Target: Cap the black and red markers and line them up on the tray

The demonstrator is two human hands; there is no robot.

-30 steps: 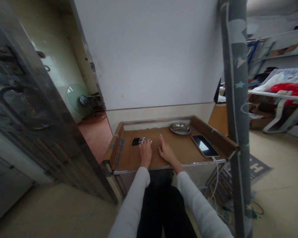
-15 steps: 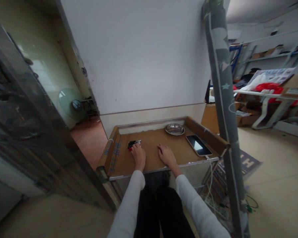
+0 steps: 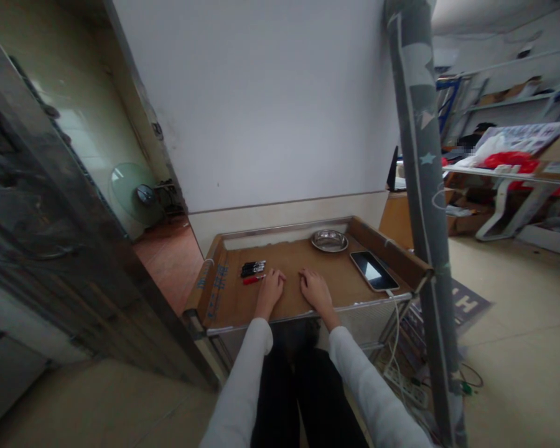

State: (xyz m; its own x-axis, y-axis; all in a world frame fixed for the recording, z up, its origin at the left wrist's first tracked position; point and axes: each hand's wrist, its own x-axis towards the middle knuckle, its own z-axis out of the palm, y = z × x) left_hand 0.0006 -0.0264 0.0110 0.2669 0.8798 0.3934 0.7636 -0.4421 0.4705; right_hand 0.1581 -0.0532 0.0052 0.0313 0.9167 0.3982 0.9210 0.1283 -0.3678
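Note:
My left hand [image 3: 271, 288] lies on the cardboard-covered tray top [image 3: 242, 305], fingers stretched out and nothing in them. Just to its left is a small slim red item [image 3: 251, 280] with a silvery end. Behind that, several slim black items [image 3: 252, 268] with silvery ends lie side by side in a neat group. I cannot make out what kind of things they are. My right hand [image 3: 314, 289] rests on the cardboard too, its fingers loosely spread and holding nothing. A gap separates the two hands.
A round shiny metal dish [image 3: 329, 241] stands at the back right of the tray. In front of it lies a phone [image 3: 374, 271] with a white cable [image 3: 396, 330] hanging over the edge. A grey wrapped pole [image 3: 424, 205] rises at the right. Raised cardboard-padded rims flank the tray.
My left hand has moved right, off the group of small items, uncovering the red one. My right hand has barely shifted. The view has tilted slightly.

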